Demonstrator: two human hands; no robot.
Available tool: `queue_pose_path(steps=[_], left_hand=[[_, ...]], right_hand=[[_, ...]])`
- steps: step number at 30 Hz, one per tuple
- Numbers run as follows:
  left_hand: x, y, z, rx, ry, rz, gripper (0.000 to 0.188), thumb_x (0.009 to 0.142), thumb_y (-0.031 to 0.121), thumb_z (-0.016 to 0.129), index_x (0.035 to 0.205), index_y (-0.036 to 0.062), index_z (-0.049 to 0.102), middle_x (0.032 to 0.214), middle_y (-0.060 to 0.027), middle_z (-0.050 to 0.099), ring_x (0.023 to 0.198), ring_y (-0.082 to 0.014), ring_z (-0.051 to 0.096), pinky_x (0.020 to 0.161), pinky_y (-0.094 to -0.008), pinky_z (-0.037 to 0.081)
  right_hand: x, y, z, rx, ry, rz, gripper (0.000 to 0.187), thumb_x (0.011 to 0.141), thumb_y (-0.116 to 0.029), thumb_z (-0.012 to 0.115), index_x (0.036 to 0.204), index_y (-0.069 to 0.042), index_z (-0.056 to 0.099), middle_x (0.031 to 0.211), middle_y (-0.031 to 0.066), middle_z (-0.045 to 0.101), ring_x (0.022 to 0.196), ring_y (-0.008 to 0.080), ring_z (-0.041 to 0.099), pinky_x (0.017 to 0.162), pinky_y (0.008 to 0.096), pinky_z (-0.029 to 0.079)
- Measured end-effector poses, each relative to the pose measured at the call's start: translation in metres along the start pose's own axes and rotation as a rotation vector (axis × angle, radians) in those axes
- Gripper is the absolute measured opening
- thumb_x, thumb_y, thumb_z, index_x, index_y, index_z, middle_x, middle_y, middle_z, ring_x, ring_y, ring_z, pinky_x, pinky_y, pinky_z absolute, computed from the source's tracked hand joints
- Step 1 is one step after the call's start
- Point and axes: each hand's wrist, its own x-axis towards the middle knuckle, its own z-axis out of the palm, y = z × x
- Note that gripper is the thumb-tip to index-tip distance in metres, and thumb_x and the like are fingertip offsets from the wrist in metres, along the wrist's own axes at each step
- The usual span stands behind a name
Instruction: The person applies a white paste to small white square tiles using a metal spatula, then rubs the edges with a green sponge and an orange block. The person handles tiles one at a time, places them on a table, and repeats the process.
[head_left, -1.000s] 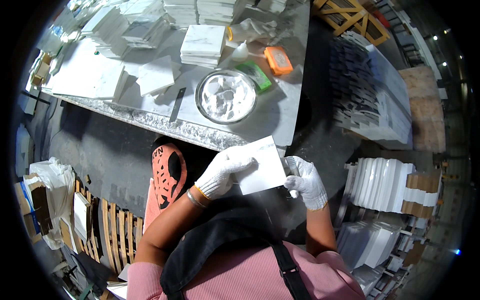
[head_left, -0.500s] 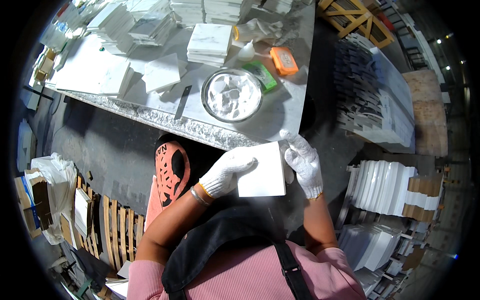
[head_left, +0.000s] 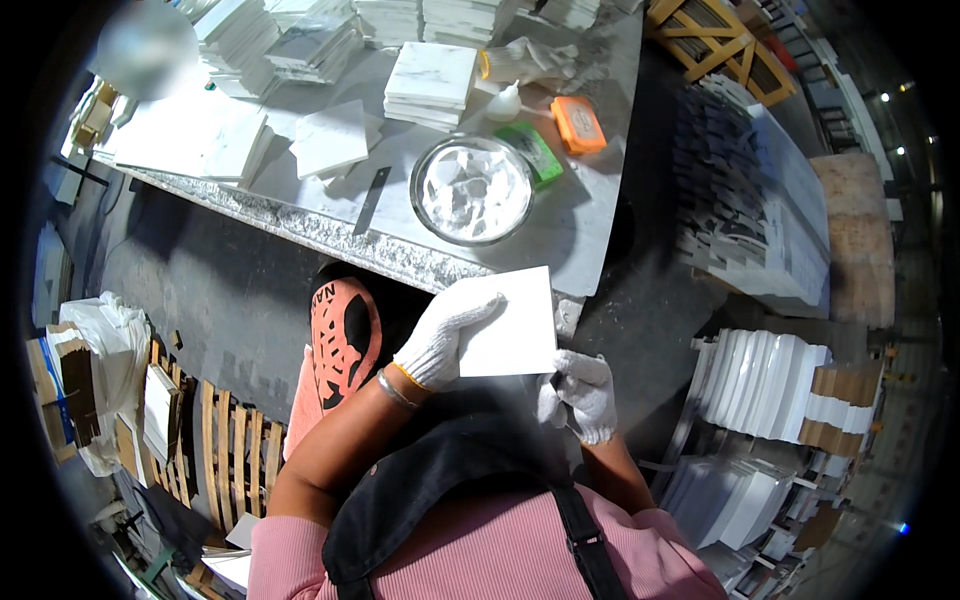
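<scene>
My left hand (head_left: 445, 333), in a white glove, grips a square white tile (head_left: 512, 322) by its left edge and holds it flat in front of my chest. Below the tile's lower right corner, my gloved right hand (head_left: 578, 395) is closed, and whether it touches the tile or holds something small is unclear. A stone-topped table (head_left: 330, 215) stands just beyond the tile. On it sits a round metal bowl (head_left: 471, 190) of white paste, with a dark flat blade (head_left: 371, 200) to its left.
Stacks of white tiles (head_left: 432, 82) cover the table's far side, next to an orange box (head_left: 578, 124), a green box (head_left: 533, 152) and a small white bottle (head_left: 503, 103). Upright tile stacks (head_left: 755, 385) stand at right, wooden pallets (head_left: 220, 455) at lower left, an orange shoe (head_left: 343, 340) underfoot.
My right hand has let go of the tile's right edge and dropped below its lower right corner. The left hand keeps hold of the tile.
</scene>
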Motion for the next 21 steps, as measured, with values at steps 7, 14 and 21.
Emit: queue_pose_path(steps=[7,14,21], left_hand=[[0.000,-0.005,-0.012,0.111,-0.028,0.056,0.028,0.090,0.010,0.074,0.113,-0.0023,0.065,0.104,-0.0100,0.071,0.094,-0.0163,0.068,0.088,-0.0308,0.056],[-0.010,0.003,-0.016,0.120,0.009,0.119,0.028,0.090,0.010,0.073,0.113,-0.0022,0.064,0.103,-0.0095,0.071,0.094,-0.0167,0.068,0.086,-0.0308,0.056],[-0.024,0.011,-0.030,0.107,0.067,0.153,0.040,0.089,0.014,0.071,0.123,-0.0055,0.064,0.108,-0.0103,0.071,0.093,-0.0157,0.068,0.085,-0.0304,0.056]], right_hand=[[0.036,-0.029,-0.015,0.121,0.099,0.018,0.051,0.100,-0.010,0.058,0.147,0.002,0.044,0.106,0.0268,0.072,0.044,0.0122,0.057,0.040,0.0192,0.044],[0.066,-0.044,-0.016,-0.442,0.385,0.050,0.032,0.102,-0.016,0.060,0.131,-0.002,0.059,0.079,0.0103,0.070,0.057,0.0109,0.061,0.048,0.0213,0.047],[0.113,-0.058,0.016,-0.895,0.327,0.228,0.033,0.102,-0.017,0.062,0.132,-0.005,0.064,0.072,0.0006,0.066,0.056,0.0041,0.056,0.050,0.0207,0.046]])
